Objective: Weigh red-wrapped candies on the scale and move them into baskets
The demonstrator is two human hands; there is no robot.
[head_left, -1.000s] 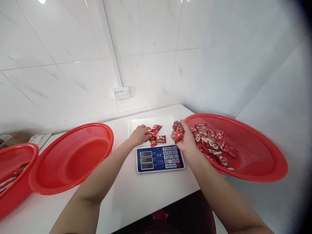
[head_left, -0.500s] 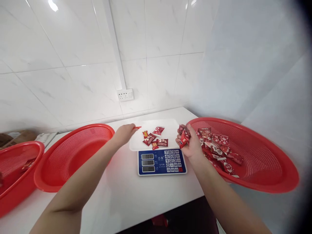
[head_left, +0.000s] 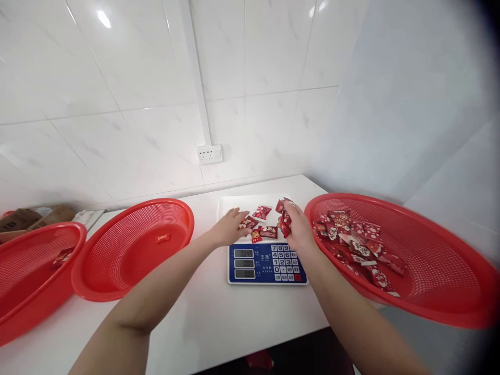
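A blue-faced digital scale (head_left: 267, 261) stands on the white counter, its white platform (head_left: 234, 204) bearing a few red wrapped candies (head_left: 262, 212). My left hand (head_left: 230, 227) lies over the platform's left side with its fingers stretched out, fingertips touching a candy (head_left: 247, 223). At the platform's right edge, my right hand (head_left: 297, 227) is closed round a bunch of red candies (head_left: 284, 212). One single candy (head_left: 163, 238) lies in the middle red basket (head_left: 128, 281).
A wide red basket (head_left: 441, 307) on the right holds a heap of red candies (head_left: 361, 245). Another red basket (head_left: 23, 307) sits at far left, with cardboard boxes (head_left: 35, 216) behind it. A wall socket (head_left: 210, 154) is above the counter.
My left hand swung out to the middle basket, where a candy now lies, and came back to the scale with fingers spread. My right hand shifted left over the platform's edge.
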